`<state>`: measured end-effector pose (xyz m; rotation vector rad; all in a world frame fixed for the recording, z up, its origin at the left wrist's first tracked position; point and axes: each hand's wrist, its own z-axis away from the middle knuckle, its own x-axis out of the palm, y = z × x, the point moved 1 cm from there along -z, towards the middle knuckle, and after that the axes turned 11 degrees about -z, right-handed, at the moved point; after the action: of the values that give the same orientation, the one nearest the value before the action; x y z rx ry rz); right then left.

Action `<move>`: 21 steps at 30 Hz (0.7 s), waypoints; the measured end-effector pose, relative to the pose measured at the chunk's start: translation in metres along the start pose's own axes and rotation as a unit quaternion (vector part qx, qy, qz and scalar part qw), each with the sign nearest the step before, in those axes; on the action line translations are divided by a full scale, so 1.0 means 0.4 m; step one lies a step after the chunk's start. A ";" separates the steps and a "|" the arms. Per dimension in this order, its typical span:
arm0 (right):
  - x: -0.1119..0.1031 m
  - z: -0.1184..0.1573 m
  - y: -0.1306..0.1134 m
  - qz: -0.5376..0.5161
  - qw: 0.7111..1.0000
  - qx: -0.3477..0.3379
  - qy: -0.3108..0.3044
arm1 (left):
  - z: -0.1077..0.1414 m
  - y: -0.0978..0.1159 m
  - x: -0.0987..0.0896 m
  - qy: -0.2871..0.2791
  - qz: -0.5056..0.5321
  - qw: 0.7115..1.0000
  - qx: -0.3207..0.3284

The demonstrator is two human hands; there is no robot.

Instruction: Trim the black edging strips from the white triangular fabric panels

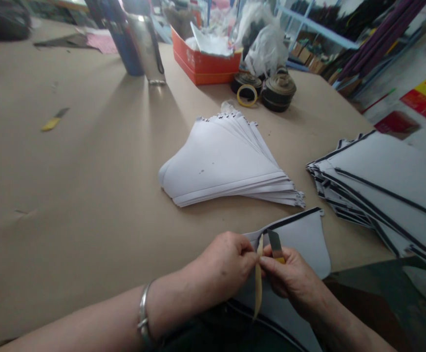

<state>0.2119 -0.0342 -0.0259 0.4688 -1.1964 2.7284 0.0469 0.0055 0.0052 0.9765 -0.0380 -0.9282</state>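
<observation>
At the table's front edge lies a white cut panel (310, 244) with a black strip along its upper edge. My left hand (229, 264) is closed in a pinch on a narrow tan strip (259, 288), which hangs down between my hands. In my right hand (295, 278) is a small knife (276, 244) with a dark flat blade and a yellow part at its base. The right fingertips meet the strip close to my left fingers. Part of the panel is hidden beneath both hands.
A fanned stack of white panels (220, 161) lies ahead. To the right is a pile of black-edged panels (392, 181). Farther back stand a red-orange box (205, 66), tape rolls (279, 92), a steel bottle (147, 49) and a blue bottle (123, 44). A yellow-handled blade (53, 121) lies at left.
</observation>
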 end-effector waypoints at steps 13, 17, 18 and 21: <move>-0.020 0.016 0.013 0.084 0.994 -0.071 -0.018 | -0.063 0.013 0.071 0.021 0.099 0.990 -0.099; -0.065 0.015 -0.033 0.183 0.972 -0.143 0.040 | -0.071 0.005 0.085 0.029 0.156 0.982 -0.103; -0.075 0.011 -0.048 0.208 0.962 -0.168 0.064 | -0.071 0.007 0.084 0.027 0.169 0.980 -0.103; -0.087 -0.006 -0.085 0.271 0.928 -0.244 0.072 | -0.069 0.016 0.075 0.022 0.200 0.974 -0.105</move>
<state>0.2521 -0.0092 -0.0154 -0.1475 -2.1321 2.6218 0.0815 0.0055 -0.0174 0.7544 -0.0930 -0.5274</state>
